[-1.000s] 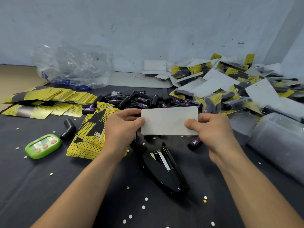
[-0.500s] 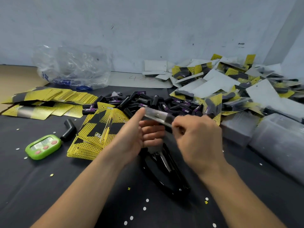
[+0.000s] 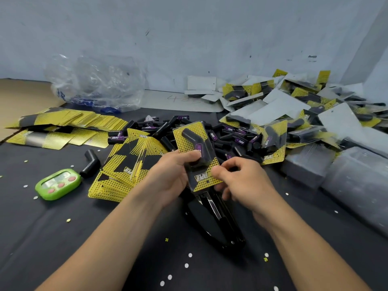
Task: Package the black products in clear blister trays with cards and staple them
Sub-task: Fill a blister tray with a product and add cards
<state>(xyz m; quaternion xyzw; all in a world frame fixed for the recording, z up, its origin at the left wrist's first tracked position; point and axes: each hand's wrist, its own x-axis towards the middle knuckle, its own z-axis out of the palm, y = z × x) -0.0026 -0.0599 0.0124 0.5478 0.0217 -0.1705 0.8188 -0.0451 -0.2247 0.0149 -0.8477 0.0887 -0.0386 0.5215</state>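
Flipped over since a second ago: the pack [image 3: 190, 134] was held with its blank white back up, and now the yellow printed face is turned up, with the bent black part visible under the clear blister. It's held off the worktop [image 3: 63, 238], around the middle, right above the black stapler [image 3: 214, 223].

The left hand [image 3: 174, 173] is wrapped round the pack's left side with the thumb laid across the blister, presumably so the part is kept seated in its pocket. The right hand [image 3: 241, 181] is curled, with the lower right corner pinched between thumb and forefinger. That edge is probably being lined up for stapling, though no staple can be made out.

Supplies are kept within reach:
- loose black parts [image 3: 231, 139] heaped behind the pack
- spare cards [image 3: 126, 164] fanned just to its left
- clear trays [image 3: 357, 185] stacked at the right edge
- finished packs [image 3: 294, 106] tossed toward the back right corner

"TAPER" can be read on the purple labels and, upside down, on the cards. Whatever comes before it can't be made out. Something faint and red, starting with a 4, is scrawled on the white sheet [image 3: 178, 101] at the back edge.
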